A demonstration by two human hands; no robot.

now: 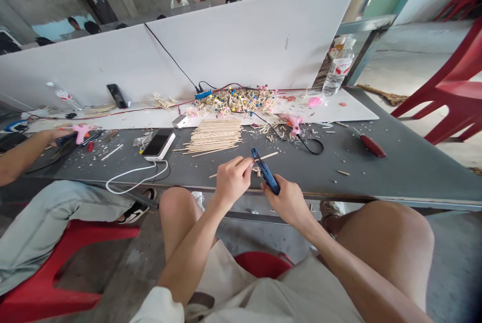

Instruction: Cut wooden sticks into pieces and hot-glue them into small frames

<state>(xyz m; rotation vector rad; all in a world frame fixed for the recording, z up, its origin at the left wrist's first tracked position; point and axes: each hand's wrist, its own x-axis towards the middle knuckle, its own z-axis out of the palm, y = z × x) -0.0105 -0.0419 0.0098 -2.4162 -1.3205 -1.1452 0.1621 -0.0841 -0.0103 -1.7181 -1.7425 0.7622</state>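
My left hand [234, 178] pinches a thin wooden stick [268, 155], which runs out on both sides of the fingers. My right hand [288, 200] is wrapped round a blue hand cutter [266, 172] whose jaws meet the stick just beside my left fingertips. Whether the jaws are closed through the stick I cannot tell. A few short cut pieces [257, 171] lie on the grey table [320, 182] under the tool. Beyond my left hand is a pile of long wooden sticks [214, 136], laid side by side.
A pink glue gun [294, 123] with a black cord and a red-handled tool [372, 145] lie to the right. A phone on a white power bank [158, 146] is at left. Small stick-and-ball pieces [241, 99] heap behind. At far left, a co-worker's hand [56, 136] reaches near another glue gun [80, 133].
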